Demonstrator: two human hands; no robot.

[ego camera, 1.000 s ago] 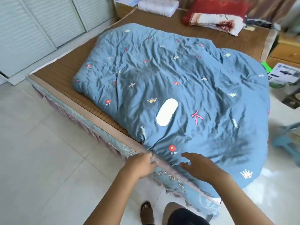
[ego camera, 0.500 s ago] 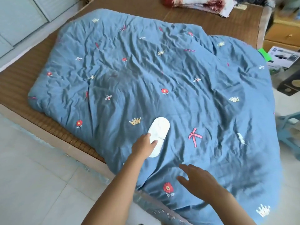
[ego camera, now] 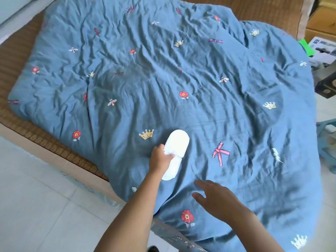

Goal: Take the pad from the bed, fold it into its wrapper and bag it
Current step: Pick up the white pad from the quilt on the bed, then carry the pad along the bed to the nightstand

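A white oval pad lies on a rumpled blue quilt printed with crowns, flowers and bows, near the quilt's front edge. My left hand pinches the pad at its middle, where the pad buckles and its far half lifts a little. To the lower right, my right hand hovers just over the quilt with fingers spread and nothing in it. No wrapper or bag shows.
The quilt covers a bed with a brown woven mat and a low front rail. Pale floor tiles lie at the lower left. Cardboard boxes and a blue stool stand at the right.
Both hands left the bed's front edge. The left hand reached forward onto the pad and closed on its middle, and the pad now bends. The view moved closer over the quilt.
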